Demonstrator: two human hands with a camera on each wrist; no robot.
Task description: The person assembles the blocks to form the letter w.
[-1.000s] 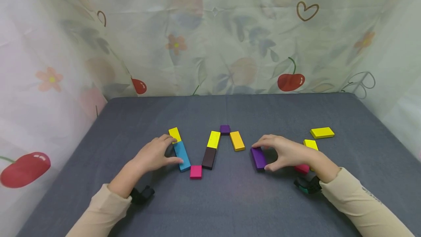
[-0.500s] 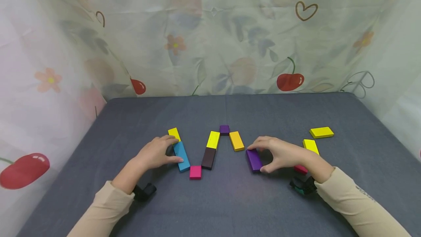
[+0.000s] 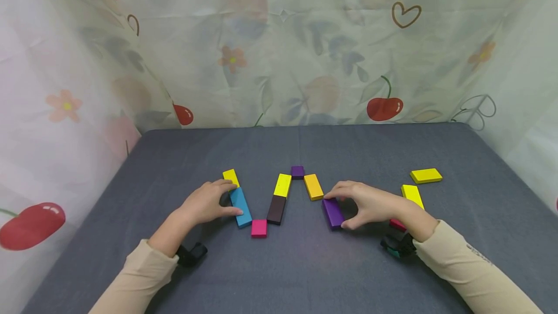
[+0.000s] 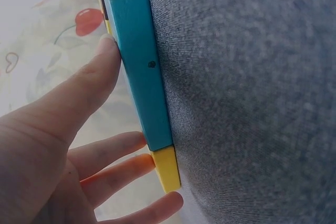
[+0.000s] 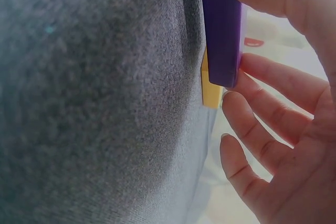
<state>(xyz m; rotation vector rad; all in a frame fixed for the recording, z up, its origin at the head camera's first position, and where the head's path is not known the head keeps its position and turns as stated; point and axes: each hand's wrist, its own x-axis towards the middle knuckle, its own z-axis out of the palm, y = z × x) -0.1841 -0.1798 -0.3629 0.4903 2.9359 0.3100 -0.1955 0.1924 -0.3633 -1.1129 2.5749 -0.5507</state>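
My right hand [image 3: 370,201] pinches a long purple block [image 3: 333,214] between thumb at its near end and fingers at its far end. In the right wrist view the purple block [image 5: 224,30] overlaps the orange block [image 5: 212,92]. My left hand [image 3: 204,203] rests thumb and fingers lightly on a blue block [image 3: 241,208] and the yellow block [image 3: 231,176] behind it. A zigzag row goes on from there: pink block [image 3: 259,228], dark brown block [image 3: 276,210], another yellow block [image 3: 283,185], small purple block [image 3: 298,172], orange block [image 3: 314,187].
On the right lie a yellow block [image 3: 426,175], another yellow block [image 3: 411,194] and a red block [image 3: 398,225] partly hidden by the right wrist. All stand on a dark grey cloth-covered table [image 3: 279,275], with a printed curtain [image 3: 283,62] behind.
My right hand has slid the long purple block leftward, its far end now close to the orange block's near end. The left hand stays at the blue block.
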